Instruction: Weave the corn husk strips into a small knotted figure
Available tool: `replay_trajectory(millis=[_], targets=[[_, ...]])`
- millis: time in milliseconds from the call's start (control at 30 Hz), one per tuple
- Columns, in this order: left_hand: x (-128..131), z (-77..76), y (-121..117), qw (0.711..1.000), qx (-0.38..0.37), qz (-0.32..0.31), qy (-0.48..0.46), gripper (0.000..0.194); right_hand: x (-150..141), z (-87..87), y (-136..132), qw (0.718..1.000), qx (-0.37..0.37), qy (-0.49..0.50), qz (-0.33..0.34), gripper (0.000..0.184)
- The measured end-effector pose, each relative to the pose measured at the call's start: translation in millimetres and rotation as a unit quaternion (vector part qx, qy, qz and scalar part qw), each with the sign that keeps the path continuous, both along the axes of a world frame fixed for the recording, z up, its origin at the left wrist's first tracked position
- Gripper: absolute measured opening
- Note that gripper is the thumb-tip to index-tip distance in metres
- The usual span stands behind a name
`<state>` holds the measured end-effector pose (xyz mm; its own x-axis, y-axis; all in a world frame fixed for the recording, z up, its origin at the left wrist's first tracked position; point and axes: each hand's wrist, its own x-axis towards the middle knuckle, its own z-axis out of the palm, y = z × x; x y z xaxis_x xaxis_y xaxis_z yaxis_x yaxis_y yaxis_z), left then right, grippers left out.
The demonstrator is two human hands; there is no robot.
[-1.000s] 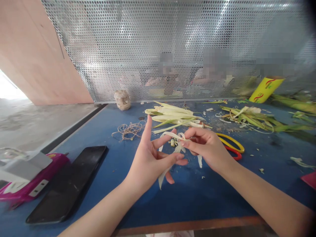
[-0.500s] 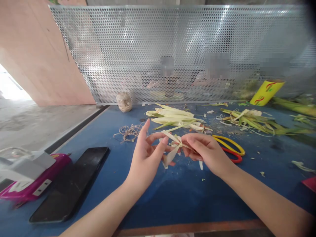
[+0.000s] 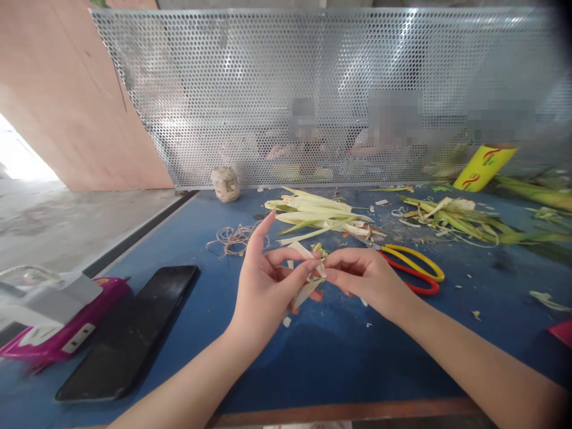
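Observation:
Both my hands meet above the blue table and pinch the same pale leaf strip. My left hand holds it between thumb and middle finger, with the index finger sticking up. My right hand has its fingertips closed on the folded upper part of the strip, close to the left thumb. The strip's loose end hangs down below the left fingers. Part of the strip is hidden between the fingers.
Behind the hands lie a pile of pale leaf strips, yellow and red scissors, tangled twine and a twine ball. A black phone and pink device sit left. Green stalks lie right. People sit behind the perforated screen.
My hands have drawn closer together and the strip has been folded tighter; the long tail that hung down a second ago is now shorter and tucked by the left fingers.

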<state>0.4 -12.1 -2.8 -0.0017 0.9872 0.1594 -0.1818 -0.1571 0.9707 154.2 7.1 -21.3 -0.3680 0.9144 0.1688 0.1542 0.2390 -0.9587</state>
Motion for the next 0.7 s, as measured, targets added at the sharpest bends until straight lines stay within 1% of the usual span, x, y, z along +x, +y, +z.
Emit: replay_trajectory(millis=[67, 167, 333, 533, 600, 700], targets=[[0.9, 0.3, -1.1, 1.000, -0.002, 0.000, 0.012, 0.089, -0.3, -0.5, 0.0, 1.000, -0.012, -0.003, -0.012, 0.015], [1.9, 0.3, -3.1, 1.000, 0.004, 0.012, 0.021, 0.094, -0.4, -5.0, 3.3, 1.000, -0.026, 0.006, 0.000, 0.014], [3.9, -2.7, -5.2, 0.999, 0.024, 0.026, 0.012, 0.102, 0.1, -11.1, 8.8, 1.000, -0.029, -0.001, 0.004, 0.018], [4.1, -5.6, -0.2, 1.000, 0.002, -0.009, -0.028, 0.100, 1.6, -6.7, 8.5, 1.000, -0.012, -0.009, -0.010, 0.012], [3.4, -5.6, 1.4, 0.999, -0.008, -0.014, -0.031, 0.101, 2.0, -5.0, 8.7, 1.000, 0.000, 0.009, -0.024, 0.015], [2.4, -5.2, 2.2, 1.000, -0.022, -0.017, -0.012, 0.101, 3.3, -4.9, 9.8, 0.997, 0.012, 0.046, -0.059, 0.020]])
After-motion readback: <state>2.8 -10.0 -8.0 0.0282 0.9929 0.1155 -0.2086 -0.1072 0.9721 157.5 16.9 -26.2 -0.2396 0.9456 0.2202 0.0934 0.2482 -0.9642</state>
